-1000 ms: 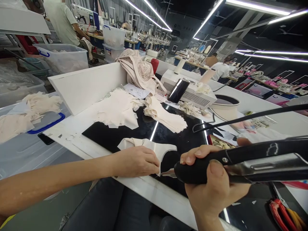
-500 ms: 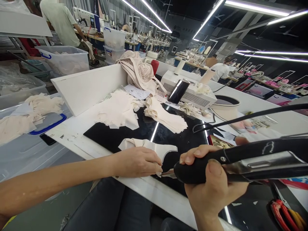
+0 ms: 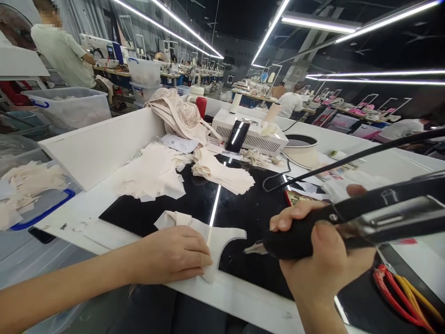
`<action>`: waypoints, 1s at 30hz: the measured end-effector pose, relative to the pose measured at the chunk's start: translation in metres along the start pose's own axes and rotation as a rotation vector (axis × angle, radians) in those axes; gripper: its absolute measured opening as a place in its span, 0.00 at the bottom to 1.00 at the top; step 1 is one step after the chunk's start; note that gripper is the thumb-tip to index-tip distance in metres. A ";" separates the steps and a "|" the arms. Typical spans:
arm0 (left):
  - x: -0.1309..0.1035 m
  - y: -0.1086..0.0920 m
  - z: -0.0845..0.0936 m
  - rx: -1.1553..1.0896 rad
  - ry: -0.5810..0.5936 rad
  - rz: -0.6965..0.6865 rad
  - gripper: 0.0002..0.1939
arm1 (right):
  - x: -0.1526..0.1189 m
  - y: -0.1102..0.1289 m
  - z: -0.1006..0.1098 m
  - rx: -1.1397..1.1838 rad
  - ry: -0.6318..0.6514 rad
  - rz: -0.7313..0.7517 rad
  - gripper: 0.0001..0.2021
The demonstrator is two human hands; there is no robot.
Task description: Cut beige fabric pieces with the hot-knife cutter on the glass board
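My left hand [image 3: 177, 255] lies over a curved cream fabric piece [image 3: 229, 234] near the front edge of the black glossy board [image 3: 257, 215]. Its fingers are curled and pressed together on the fabric; the thumb is hidden. My right hand [image 3: 323, 255] is wrapped round a black hand-held tool [image 3: 292, 241] with a pointed metal tip and a silver lever along its body. The tip is just right of the fabric piece, apart from it. Further back on the board are a heap of cream fabric pieces [image 3: 153, 171] and a neater stack of cut pieces [image 3: 225, 174].
Scissors with red and yellow handles [image 3: 399, 297] lie at the right. A black cable [image 3: 347, 160] crosses above the board. Behind stand a white vented box [image 3: 252, 130], a black cylinder [image 3: 237, 135] and a cream bra [image 3: 181, 113]. Plastic bins [image 3: 74, 109] and a co-worker [image 3: 62, 55] are left.
The tool's tip has drawn away from the fabric edge by my left fingers, to the right. My left hand still rests on the piece. The whole view has shifted.
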State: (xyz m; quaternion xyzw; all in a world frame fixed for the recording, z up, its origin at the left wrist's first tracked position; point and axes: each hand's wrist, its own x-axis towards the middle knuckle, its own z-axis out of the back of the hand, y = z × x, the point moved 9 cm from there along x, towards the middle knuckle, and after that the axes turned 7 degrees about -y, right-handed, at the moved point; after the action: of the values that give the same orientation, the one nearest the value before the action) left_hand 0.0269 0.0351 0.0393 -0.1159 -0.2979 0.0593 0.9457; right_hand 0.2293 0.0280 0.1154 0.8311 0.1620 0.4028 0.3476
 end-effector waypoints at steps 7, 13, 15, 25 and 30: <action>0.035 0.013 -0.010 0.130 -0.067 -0.012 0.09 | 0.034 -0.031 0.020 -0.007 -0.044 -0.002 0.24; 0.063 0.029 -0.043 0.265 0.013 -0.049 0.10 | 0.036 -0.046 0.013 0.020 0.021 0.017 0.15; 0.066 0.034 -0.051 0.294 0.061 -0.043 0.11 | 0.035 -0.049 0.011 0.023 0.040 0.015 0.14; 0.058 0.046 -0.060 0.282 0.086 0.014 0.18 | 0.031 -0.057 0.009 0.011 0.085 -0.002 0.14; 0.058 0.048 -0.061 0.277 0.096 0.017 0.19 | 0.030 -0.057 0.009 0.005 0.092 0.003 0.15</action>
State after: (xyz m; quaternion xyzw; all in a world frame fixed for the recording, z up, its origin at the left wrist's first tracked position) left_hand 0.1072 0.0810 0.0100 0.0103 -0.2403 0.1022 0.9652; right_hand 0.2556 0.0808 0.0882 0.8128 0.1777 0.4409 0.3368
